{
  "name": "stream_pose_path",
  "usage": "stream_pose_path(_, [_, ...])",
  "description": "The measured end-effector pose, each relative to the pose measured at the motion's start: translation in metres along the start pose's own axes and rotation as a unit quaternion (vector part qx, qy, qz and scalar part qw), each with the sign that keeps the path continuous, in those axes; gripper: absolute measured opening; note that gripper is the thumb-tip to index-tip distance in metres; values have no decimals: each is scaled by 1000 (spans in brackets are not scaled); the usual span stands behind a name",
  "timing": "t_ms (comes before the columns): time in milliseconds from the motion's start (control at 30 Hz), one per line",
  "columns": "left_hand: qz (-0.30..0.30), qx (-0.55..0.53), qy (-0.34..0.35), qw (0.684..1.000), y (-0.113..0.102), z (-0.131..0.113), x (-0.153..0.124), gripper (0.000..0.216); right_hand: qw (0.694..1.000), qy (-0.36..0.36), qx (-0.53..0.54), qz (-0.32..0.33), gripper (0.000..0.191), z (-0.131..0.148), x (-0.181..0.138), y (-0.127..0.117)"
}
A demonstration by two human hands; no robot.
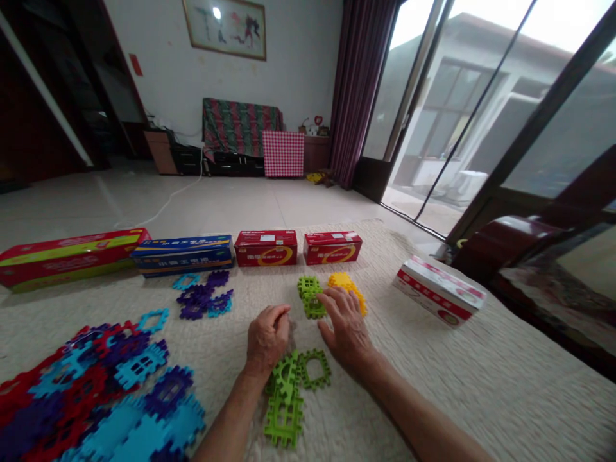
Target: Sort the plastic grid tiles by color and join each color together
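Note:
My left hand (267, 341) is closed, its fingers curled in above the light green interlocking plastic pieces (283, 417); whatever it may hold is hidden. A separate green square piece with a round hole (315, 369) lies just right of that pile. My right hand (349, 330) is open with its fingers spread. Its fingertips reach over the edges of a smaller green group (308, 286) and some yellow pieces (341, 280), partly covering both. I cannot tell whether those fingertips touch the pieces.
A heap of red, blue and purple pieces (144, 366) spreads across the left. Purple and blue pieces (195, 301) lie farther forward. Behind them stand a red-green box (72, 260), a blue box (185, 255) and red boxes (267, 249). A white-red box (440, 292) sits right.

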State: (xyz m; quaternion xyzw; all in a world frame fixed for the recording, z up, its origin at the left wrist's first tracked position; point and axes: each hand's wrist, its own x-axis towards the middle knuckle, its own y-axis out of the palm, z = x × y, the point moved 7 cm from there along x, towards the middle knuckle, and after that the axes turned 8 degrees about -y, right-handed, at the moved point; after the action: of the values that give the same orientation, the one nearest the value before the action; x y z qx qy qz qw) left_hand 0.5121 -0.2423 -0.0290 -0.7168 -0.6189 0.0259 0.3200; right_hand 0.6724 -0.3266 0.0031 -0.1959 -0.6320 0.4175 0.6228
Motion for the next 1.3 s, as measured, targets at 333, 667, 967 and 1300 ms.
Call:
stream_pose_path(333, [131, 95, 72, 984, 25, -3, -6, 47, 998, 29, -55, -6, 43, -4, -4, 0])
stream_pose_path(667, [196, 117, 71, 971, 30, -9, -10, 49, 995, 47, -83, 6, 46, -8, -6, 5])
stream_pose_path(967, [218, 138, 57, 965, 33, -10, -11, 53, 996, 52, -72, 12, 57, -4, -3, 11])
stream_pose_path(1300, [200, 129, 62, 969, 31, -10, -9, 50, 997, 46, -59, 23, 57, -4, -2, 11])
